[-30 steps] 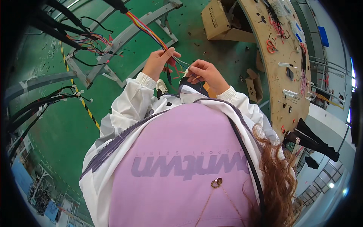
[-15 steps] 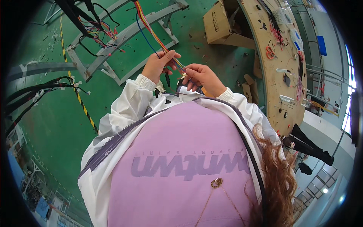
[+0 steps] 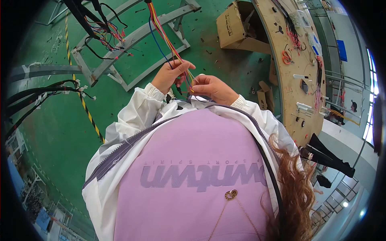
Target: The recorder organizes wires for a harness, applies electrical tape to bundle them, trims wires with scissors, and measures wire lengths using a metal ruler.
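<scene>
A bundle of thin coloured wires [image 3: 164, 37], yellow, red, white and blue among them, runs down from a dark sheath at the top to my hands. My left hand [image 3: 171, 75] is closed around the bundle, with the blue wire bowed out on its left side. Just below and to the right, my right hand [image 3: 213, 88] pinches wire ends between thumb and fingers. Which of the wires it grips is too small to tell. The loose ends fan out between the two hands, close in front of my body.
A grey metal frame [image 3: 138, 36] stands on the green floor beyond my hands. Black cables with coloured wire ends [image 3: 106, 34] hang at upper left; more black cables [image 3: 44, 94] lie left. An open cardboard box [image 3: 231, 28] sits beside a wooden table [image 3: 291, 80] holding orange-handled scissors [image 3: 286, 56].
Both hands have come slightly lower and nearer my body. The right hand has turned, its fingers now more curled, and the wires' loose ends point further down.
</scene>
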Available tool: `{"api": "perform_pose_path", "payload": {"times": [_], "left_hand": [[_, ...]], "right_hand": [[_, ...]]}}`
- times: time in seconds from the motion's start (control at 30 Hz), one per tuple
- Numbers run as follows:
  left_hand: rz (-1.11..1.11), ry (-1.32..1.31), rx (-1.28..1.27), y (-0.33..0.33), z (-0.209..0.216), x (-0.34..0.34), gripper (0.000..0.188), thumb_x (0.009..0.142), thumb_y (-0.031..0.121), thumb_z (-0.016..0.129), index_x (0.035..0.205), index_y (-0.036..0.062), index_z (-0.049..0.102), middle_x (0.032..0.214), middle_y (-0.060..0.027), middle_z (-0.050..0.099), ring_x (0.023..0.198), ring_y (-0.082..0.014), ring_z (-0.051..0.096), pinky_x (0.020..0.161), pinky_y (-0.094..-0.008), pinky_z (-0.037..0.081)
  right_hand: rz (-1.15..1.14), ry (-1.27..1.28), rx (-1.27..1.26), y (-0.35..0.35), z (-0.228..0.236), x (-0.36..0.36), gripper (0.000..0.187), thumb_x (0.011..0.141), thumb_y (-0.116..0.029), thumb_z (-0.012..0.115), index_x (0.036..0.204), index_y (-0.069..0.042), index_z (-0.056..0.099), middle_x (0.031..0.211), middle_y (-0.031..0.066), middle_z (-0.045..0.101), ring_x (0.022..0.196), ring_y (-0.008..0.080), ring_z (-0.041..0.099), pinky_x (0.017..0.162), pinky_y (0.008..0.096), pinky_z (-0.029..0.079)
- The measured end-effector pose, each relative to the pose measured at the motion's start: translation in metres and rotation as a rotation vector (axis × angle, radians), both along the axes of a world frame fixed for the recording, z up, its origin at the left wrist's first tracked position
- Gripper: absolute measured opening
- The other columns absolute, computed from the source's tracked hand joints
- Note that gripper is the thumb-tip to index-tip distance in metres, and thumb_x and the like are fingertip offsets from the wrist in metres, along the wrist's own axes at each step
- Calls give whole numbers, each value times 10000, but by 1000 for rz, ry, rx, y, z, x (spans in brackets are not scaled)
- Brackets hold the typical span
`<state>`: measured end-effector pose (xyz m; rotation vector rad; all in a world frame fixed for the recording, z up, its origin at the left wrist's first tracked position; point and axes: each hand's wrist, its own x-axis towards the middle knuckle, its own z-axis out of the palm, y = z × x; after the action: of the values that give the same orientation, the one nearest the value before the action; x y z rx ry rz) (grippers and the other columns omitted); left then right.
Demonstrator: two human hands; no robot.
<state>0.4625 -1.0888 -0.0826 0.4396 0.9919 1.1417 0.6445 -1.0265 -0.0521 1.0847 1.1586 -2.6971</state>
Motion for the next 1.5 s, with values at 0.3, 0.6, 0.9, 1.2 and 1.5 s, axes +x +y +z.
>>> {"api": "perform_pose_path", "payload": {"times": [0.3,0.6,0.9,1.2,1.5], "left_hand": [[-54,165,50,-6,-4,-4,246,867,270,545,827,41,626,637,19,521,482,-37,442,393,-173,322],[-93,186,31,-12,1,6,157,825,206,610,771,59,602,587,35,510,436,-25,391,369,-180,274],[-58,0,32,-13,21,3,184,813,228,627,713,79,586,606,35,530,464,-25,395,403,-171,277],[5,35,70,-11,21,4,190,805,223,638,716,65,580,612,23,545,450,-26,394,377,-181,285],[21,144,89,-10,21,1,192,799,216,642,720,49,590,595,19,534,446,-35,418,379,-181,311]], "right_hand": [[-186,-1,337,-9,-10,9,132,816,-74,563,891,12,498,827,59,590,789,123,588,729,232,464],[-155,-90,875,-21,9,14,203,812,-34,572,1003,-5,506,806,82,603,774,130,597,711,236,460],[-218,48,611,-21,28,14,240,824,-30,567,1045,18,487,835,88,602,826,142,607,748,244,478],[-266,47,544,-21,21,18,114,824,-50,575,894,36,550,794,87,615,754,125,604,707,233,488],[-168,-13,508,-21,30,9,148,842,-97,557,894,41,564,795,82,622,721,123,603,671,234,485]]}}
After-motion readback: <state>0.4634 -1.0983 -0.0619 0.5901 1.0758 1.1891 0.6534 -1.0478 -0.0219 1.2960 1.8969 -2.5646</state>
